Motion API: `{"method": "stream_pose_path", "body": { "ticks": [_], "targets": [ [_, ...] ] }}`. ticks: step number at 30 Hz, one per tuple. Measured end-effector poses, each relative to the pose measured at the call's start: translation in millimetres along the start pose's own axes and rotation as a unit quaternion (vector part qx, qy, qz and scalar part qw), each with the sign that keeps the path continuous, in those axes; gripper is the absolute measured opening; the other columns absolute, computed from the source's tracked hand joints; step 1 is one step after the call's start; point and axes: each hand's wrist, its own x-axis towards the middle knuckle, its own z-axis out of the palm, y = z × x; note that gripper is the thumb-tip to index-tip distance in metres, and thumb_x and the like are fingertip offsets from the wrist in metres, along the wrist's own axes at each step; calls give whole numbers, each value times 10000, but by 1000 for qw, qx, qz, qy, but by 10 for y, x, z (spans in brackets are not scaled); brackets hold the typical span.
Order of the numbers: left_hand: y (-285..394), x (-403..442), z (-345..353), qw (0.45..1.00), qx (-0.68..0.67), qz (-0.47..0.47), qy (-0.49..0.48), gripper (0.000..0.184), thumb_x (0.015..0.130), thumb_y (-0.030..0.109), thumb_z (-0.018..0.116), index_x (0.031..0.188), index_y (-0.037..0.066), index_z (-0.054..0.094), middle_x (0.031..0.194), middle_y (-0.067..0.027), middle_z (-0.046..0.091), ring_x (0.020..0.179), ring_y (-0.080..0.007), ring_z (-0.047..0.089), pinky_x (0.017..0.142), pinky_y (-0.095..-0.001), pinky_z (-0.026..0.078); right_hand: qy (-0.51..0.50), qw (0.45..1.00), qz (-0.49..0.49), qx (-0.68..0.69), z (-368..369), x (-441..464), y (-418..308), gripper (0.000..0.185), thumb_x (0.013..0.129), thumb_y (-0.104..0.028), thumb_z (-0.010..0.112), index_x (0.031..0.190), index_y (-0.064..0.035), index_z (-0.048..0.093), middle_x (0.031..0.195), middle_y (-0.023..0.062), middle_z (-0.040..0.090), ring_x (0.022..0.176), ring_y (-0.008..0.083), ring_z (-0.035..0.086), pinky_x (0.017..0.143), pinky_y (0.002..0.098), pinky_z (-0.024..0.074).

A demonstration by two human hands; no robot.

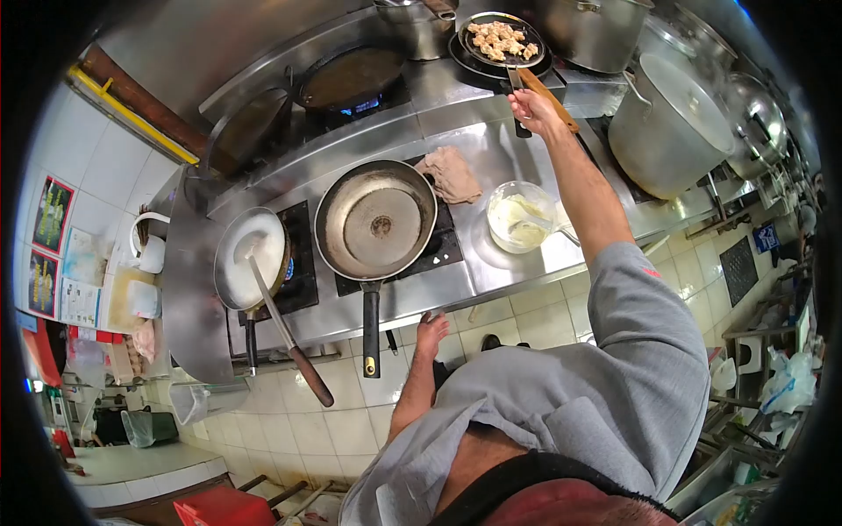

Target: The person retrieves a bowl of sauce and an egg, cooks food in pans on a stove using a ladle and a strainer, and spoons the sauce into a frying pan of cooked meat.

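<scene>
At the back of the stove, my right hand (535,111) is closed on the black handle of a small frying pan (526,54) that holds browned food pieces (500,40). A wooden handle (551,98) lies right beside that grip. My left hand (431,333) hangs by the counter's front edge, holding nothing, its fingers apart. The nearest pan to it is a large bare frying pan (379,224) on the front burner. Left of this, a pan of white sauce (248,270) has a long-handled ladle (279,317) resting in it.
A clear tub (521,217) of creamy mixture with a utensil stands on the counter, near a folded cloth (449,174). Tall pots (669,131) occupy the right. Behind, a dark pan (351,77) sits over a blue flame. Handles project past the front edge.
</scene>
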Motion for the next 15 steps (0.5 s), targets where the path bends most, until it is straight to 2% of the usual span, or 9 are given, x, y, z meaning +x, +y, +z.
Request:
{"method": "stream_pose_path", "body": {
  "ticks": [1,3,5,7,9,10,11,13,15],
  "targets": [
    [7,14,36,1000,-1,-5,0,755,778,198,607,1341,23,135,1174,-113,475,951,-231,529,772,-369,430,4,1000,3,-1,74,-56,-13,60,869,-61,430,902,-15,410,754,115,563,567,148,533,397,198,393],
    [-7,22,105,1000,-10,9,10,735,754,227,651,1309,18,218,1069,-77,538,852,-180,548,694,-317,442,45,999,21,-11,240,-215,-37,161,899,-154,404,946,-1,415,834,138,558,653,181,549,466,228,435],
    [-77,111,114,1000,-10,24,6,669,769,270,639,1281,20,287,1038,-46,542,827,-161,544,671,-305,436,22,998,51,-15,241,-274,-44,263,910,-231,386,1012,11,407,912,157,545,729,211,558,539,269,460],
    [-84,119,151,999,-10,43,3,539,789,272,610,1224,51,382,1018,-43,549,784,-153,553,644,-276,430,11,993,58,-103,225,-424,-16,388,897,-295,419,1138,4,369,919,150,545,696,218,577,577,277,461],
    [-23,115,240,999,-9,41,21,413,812,197,580,1181,93,426,1027,-53,553,788,-160,569,626,-275,435,111,967,-26,-226,443,-896,27,484,880,-342,446,1227,-25,327,940,127,555,727,199,583,579,261,445],
    [-1,110,286,998,-18,35,42,361,821,154,562,1158,102,444,1027,-54,558,777,-161,573,623,-279,439,122,954,-68,-265,415,-1074,79,486,854,-325,498,1217,-23,382,902,95,569,703,178,587,571,282,433],
    [-37,157,256,997,-48,42,32,320,818,136,565,1121,108,465,1010,-52,570,755,-158,578,629,-283,443,125,953,-61,-268,364,-1271,160,486,854,-325,498,1217,-23,382,902,95,569,703,178,587,571,282,433],
    [-44,173,301,994,-74,48,60,282,811,119,570,1080,103,486,968,-46,583,735,-153,582,632,-284,446,135,858,-162,-468,260,-1676,295,418,813,-292,555,1093,15,505,889,145,571,621,210,600,589,337,453],
    [-22,167,329,994,-78,52,64,254,805,110,565,1048,92,496,959,-47,577,765,-168,581,663,-307,445,168,756,-219,-594,95,-2015,511,306,764,-234,599,955,5,586,852,164,572,669,237,595,629,347,450]
  ]
}}
